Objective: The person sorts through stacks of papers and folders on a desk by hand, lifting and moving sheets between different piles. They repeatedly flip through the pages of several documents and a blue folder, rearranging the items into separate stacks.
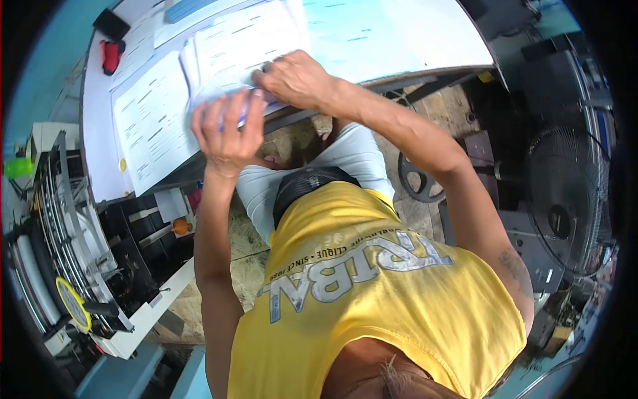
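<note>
My left hand [229,130] is at the near edge of a stack of printed paper forms [232,46], its fingers stretched out and apart. My right hand [292,81] lies over the near right part of the same stack, with its fingers curled in. A small dark thing shows at its fingertips, too small to name; what lies under the fingers is hidden. Left of the stack, another pile of printed white forms [149,123] reaches the table's near edge. Light-blue printed sheets [352,40] lie to the right of the stack.
The white table [445,43] has a red object [111,56] and a black box [111,24] at its far left. A machine with rollers [66,219] stands at the left. On the right are a black fan [558,199] and a dark wheel [420,178] below the table.
</note>
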A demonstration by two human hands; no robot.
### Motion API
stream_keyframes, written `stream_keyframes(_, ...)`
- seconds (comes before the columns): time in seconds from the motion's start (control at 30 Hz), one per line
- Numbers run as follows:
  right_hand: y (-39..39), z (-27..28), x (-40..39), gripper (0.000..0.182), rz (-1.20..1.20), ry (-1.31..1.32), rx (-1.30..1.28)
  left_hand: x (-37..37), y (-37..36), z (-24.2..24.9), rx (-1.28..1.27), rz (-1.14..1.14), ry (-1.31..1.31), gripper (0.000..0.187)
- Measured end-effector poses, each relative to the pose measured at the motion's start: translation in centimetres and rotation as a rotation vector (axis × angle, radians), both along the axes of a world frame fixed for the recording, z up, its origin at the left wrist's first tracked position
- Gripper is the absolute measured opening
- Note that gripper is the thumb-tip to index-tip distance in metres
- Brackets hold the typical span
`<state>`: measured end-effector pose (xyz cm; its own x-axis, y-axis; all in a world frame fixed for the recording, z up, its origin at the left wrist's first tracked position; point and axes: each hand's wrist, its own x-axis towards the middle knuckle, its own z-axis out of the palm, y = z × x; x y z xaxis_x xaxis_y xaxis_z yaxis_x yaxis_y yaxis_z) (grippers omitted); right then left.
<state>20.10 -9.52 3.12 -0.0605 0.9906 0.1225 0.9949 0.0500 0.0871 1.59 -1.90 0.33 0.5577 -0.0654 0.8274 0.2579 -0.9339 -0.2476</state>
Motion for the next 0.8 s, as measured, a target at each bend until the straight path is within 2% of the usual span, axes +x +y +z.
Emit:
stream_keyframes(0.07, 0.9, 0.9, 1.5, 0.023, 0.105, -0.174, 0.162, 1.7, -2.8, -1.3, 0.006, -0.115, 0.008, 0.02)
stream_keyframes(0.1, 1.1, 1.5, 2.3, 0.021, 0.162, -0.266, 0.243, 3.2, -4.4, -0.8, 0.005, -0.21, 0.087, 0.014)
stream_keyframes(0.13, 0.8, 2.7, 3.3, 0.02, 0.191, -0.29, 0.262, 4.8, -5.7, -1.2, -0.057, -0.289, 0.176, 0.015)
stream_keyframes(0.17, 0.1, 4.2, 4.3, 0.02, 0.225, -0.316, 0.281, 6.4, -6.6, -1.9, -0.133, -0.325, 0.286, 0.026)
stream_keyframes(0.27, -2.3, 5.2, 8.1, 0.028, 0.225, -0.317, 0.248, 11.1, -7.5, -3.9, -0.233, -0.258, 0.415, 0.042)
stream_keyframes(0.37, -5.8, 2.2, 13.5, 0.038, 0.142, -0.322, 0.329, 13.2, -7.1, -5.3, -0.277, -0.16, 0.487, 0.05)
stream_keyframes(0.5, -11.8, -2.2, 18.2, 0.048, -0.079, -0.168, 0.249, 13.5, -6.7, -6.8, -0.191, -0.222, 0.421, 0.039)
stream_keyframes(0.53, -12.8, -3.1, 18.4, 0.04, -0.096, -0.148, 0.262, 13.5, -6.7, -6.9, -0.172, -0.239, 0.394, 0.036)
stream_keyframes(0.57, -13.8, -3.9, 18.7, 0.044, -0.142, -0.113, 0.233, 13.4, -6.8, -6.9, -0.172, -0.247, 0.392, 0.032)
stream_keyframes(0.63, -15.5, -4.0, 16.7, 0.053, -0.227, -0.039, 0.171, 13.1, -7.0, -6.1, -0.174, -0.258, 0.392, 0.025)
stream_keyframes(0.8, -17.2, -3.4, 13.0, 0.048, -0.32, -0.027, 0.068, 13.7, -7.0, -5.4, -0.285, -0.339, 0.253, 0.011)
